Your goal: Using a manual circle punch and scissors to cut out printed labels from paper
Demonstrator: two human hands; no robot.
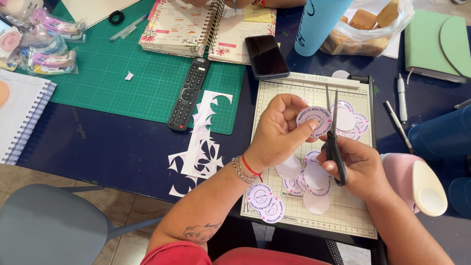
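The round sticker (314, 119), white with a pink rim and print, sat pinched between the thumb and fingers of our left hand (277, 128), held above the cream paper cutter board (353, 216). Our left fingers were clamped together on its edge. Our right hand (360, 169) gripped black scissors (333, 132), our fingers closed through the handles, and the blades pointed up and away from us, slightly parted, just beside the sticker's right edge. We could not tell whether the blades touched it.

More cut round stickers (314, 189) lay loose on the board beneath both hands, and two more (265, 202) lay near its front left corner. White paper scraps (202, 147) lay to the left on the dark blue tabletop (113, 147), partly over the green cutting mat (113, 73), next to a black remote control (189, 93). A dark phone (266, 56) lay beyond the board, near an open spiral notebook (186, 27). A pink and cream punch (422, 184) stood just right of our right hand.
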